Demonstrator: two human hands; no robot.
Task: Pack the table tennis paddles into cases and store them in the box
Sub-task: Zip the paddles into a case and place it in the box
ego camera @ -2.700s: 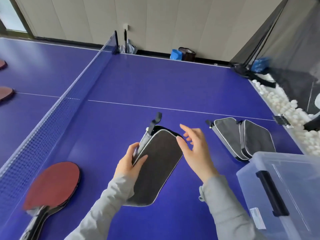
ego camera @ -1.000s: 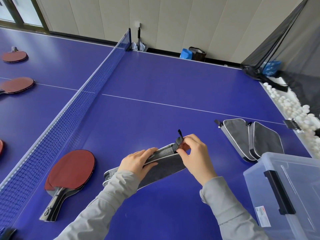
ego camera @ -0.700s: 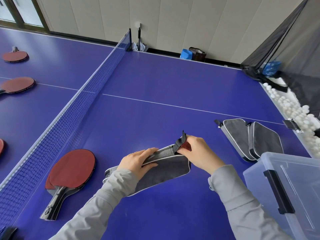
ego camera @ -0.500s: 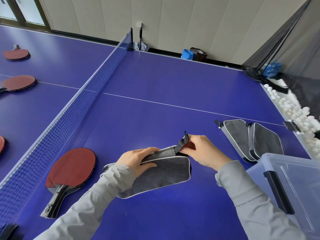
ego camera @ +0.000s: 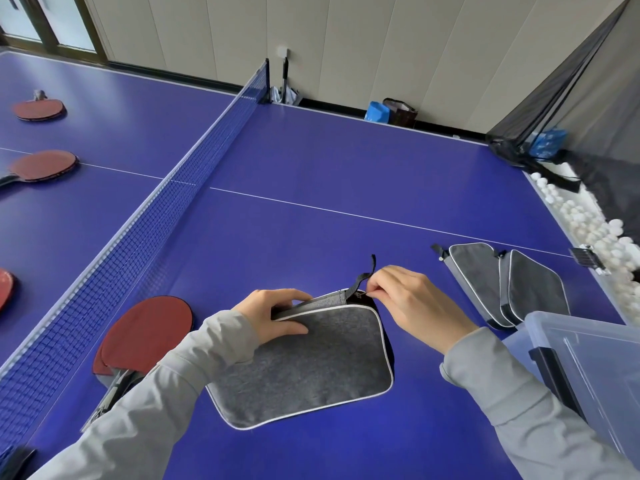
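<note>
A grey felt paddle case [ego camera: 304, 362] with white piping is lying flat on the near part of the blue table-tennis table [ego camera: 329, 161], right in front of the person. The left hand [ego camera: 273, 315] is gripping its far edge, thumb pressing on the felt face and fingers curling over the rim. The right hand [ego camera: 412, 303] is pinching the case's far right corner with fingertips drawn together, just at the foot of a black strap loop [ego camera: 363, 277] that is sticking up; what exactly sits between those fingertips is too small to tell. Grey sleeves are covering both forearms.

Just left of the case, a stack of red-faced paddles [ego camera: 149, 332] is lying with dark handles pointing toward the near edge. To the right, two more grey cases [ego camera: 502, 282] are resting side by side, overlapping, and nearer than those a clear plastic storage box [ego camera: 588, 348] with a black latch is standing at the table's right corner.

The blue net [ego camera: 138, 230] is running along the left, and beyond it three more red paddles [ego camera: 43, 165] are lying well apart. Along the far right edge, white balls [ego camera: 588, 223] are piling in a trough under a black mesh screen [ego camera: 571, 98].
</note>
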